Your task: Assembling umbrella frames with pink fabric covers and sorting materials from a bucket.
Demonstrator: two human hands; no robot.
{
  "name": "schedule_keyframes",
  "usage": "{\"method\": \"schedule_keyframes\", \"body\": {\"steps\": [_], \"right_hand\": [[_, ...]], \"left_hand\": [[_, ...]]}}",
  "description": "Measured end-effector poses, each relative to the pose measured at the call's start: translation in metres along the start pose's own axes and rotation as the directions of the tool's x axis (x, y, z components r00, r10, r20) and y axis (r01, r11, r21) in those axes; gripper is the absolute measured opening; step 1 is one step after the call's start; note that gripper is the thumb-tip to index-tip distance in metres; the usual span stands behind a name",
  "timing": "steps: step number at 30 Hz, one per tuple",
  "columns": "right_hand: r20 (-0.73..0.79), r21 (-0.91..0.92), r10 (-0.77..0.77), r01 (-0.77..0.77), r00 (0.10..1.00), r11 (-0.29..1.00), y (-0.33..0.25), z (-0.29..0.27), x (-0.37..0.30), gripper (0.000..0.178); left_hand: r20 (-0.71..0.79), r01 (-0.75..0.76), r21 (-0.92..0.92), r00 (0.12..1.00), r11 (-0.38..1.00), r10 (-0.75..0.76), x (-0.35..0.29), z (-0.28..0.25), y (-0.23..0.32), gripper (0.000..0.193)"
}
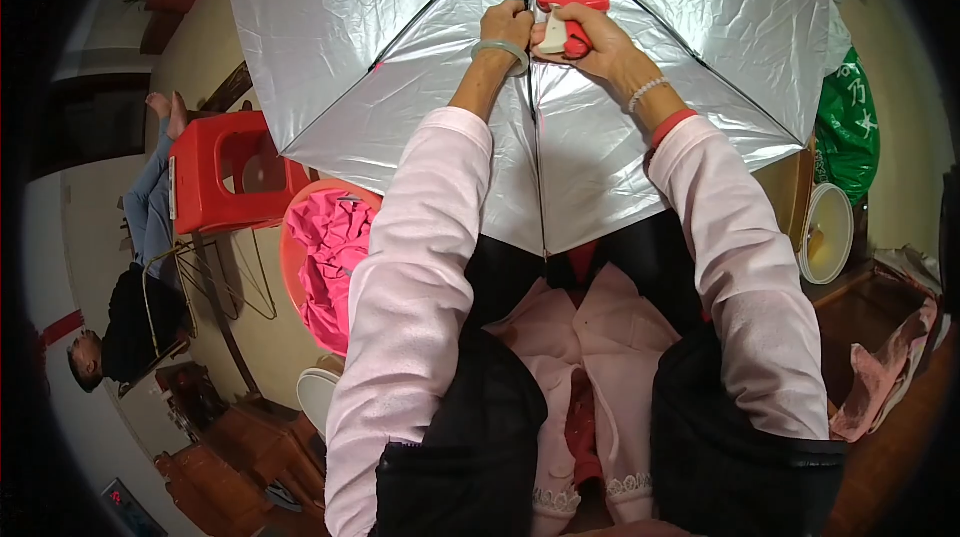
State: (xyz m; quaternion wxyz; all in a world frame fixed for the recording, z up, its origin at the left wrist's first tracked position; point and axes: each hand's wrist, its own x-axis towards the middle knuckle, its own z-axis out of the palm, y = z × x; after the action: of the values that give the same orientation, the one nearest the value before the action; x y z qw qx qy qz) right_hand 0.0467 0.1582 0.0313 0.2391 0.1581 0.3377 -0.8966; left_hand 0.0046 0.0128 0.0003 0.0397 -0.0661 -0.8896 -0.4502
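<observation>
An opened umbrella (640, 107) spreads in front of me, its silver lining and thin dark ribs facing me. My left hand (507, 27) is closed on a dark rib near the middle of the lining, with a pale bangle at the wrist. Just to its right, my right hand (602, 45) grips a red-and-white hand tool (575, 1), whose exact kind I cannot make out. The tool lies close to the rib beside my left fingers; whether it touches the rib is hidden. The umbrella's lower tip hangs over my lap.
Left of my arm stand a red plastic stool (205, 172) and a basin (296, 282) with bright pink cloth (325, 247). Farther left, a person (145, 307) reclines. At right are a green bag (848, 127), a white bucket (827, 232) and wooden furniture (870, 312).
</observation>
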Motion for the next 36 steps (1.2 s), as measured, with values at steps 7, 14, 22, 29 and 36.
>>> {"method": "schedule_keyframes", "body": {"steps": [7,14,22,29,36], "right_hand": [[0.092,0.017,0.077,-0.079,0.993,0.997,-0.008,-0.015,-0.002,0.030],[0.104,-0.034,0.100,-0.097,0.990,0.995,-0.011,-0.018,-0.002,0.030],[0.051,-0.074,0.046,-0.042,0.998,0.996,-0.003,-0.005,-0.004,0.027],[0.050,0.008,0.020,-0.020,0.999,1.000,-0.002,0.001,-0.010,0.028],[-0.059,-0.120,-0.043,0.035,0.997,0.992,0.000,0.000,0.002,0.028]], "left_hand": [[0.112,0.179,-0.224,0.981,0.958,-0.157,-0.008,-0.005,0.020,0.026],[0.156,0.214,-0.269,0.972,0.939,-0.177,-0.011,-0.005,0.028,0.026],[0.040,0.048,-0.051,0.998,0.998,-0.046,-0.004,-0.002,0.008,0.030],[0.026,0.067,-0.089,0.998,0.994,-0.065,-0.007,-0.008,0.008,0.031],[0.029,0.036,-0.043,0.999,0.998,-0.035,-0.009,-0.007,0.017,0.031]]}}
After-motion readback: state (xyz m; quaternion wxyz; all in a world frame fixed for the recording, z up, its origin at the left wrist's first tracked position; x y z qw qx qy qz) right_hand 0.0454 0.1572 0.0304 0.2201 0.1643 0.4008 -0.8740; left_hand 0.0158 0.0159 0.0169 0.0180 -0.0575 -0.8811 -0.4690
